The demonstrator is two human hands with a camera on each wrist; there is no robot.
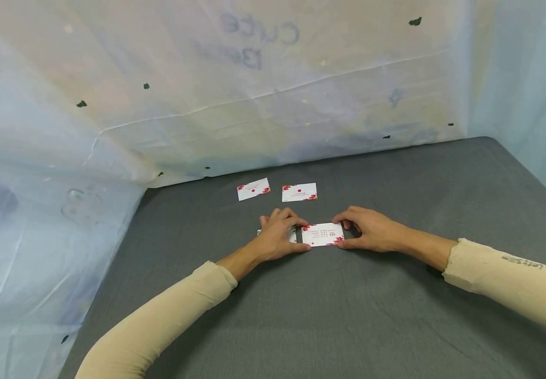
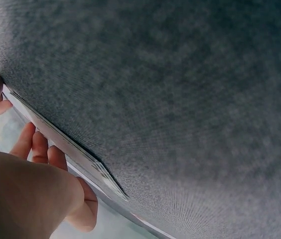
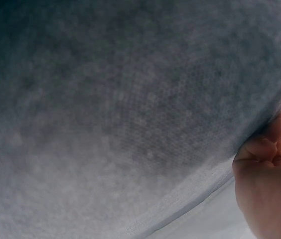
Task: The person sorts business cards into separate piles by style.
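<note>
A white card (image 1: pixel 322 235) with red flowers at its corners lies flat on the grey table (image 1: pixel 348 316). My left hand (image 1: pixel 279 237) holds its left edge between thumb and forefinger, and my right hand (image 1: pixel 365 230) holds the right edge the same way. Under the left hand a second white card (image 1: pixel 259 231) shows only in slivers. In the left wrist view the left hand's fingers (image 2: pixel 31 147) curl by a thin card edge (image 2: pixel 75 154). The right wrist view shows only the right hand's curled fingers (image 3: pixel 267 149) against the grey table (image 3: pixel 130 124).
Two more flowered cards (image 1: pixel 254 189) (image 1: pixel 299 192) lie side by side just beyond the hands. Pale plastic sheeting (image 1: pixel 273 95) walls the table at the back and on both sides. The grey table reaches to the near edge and far right.
</note>
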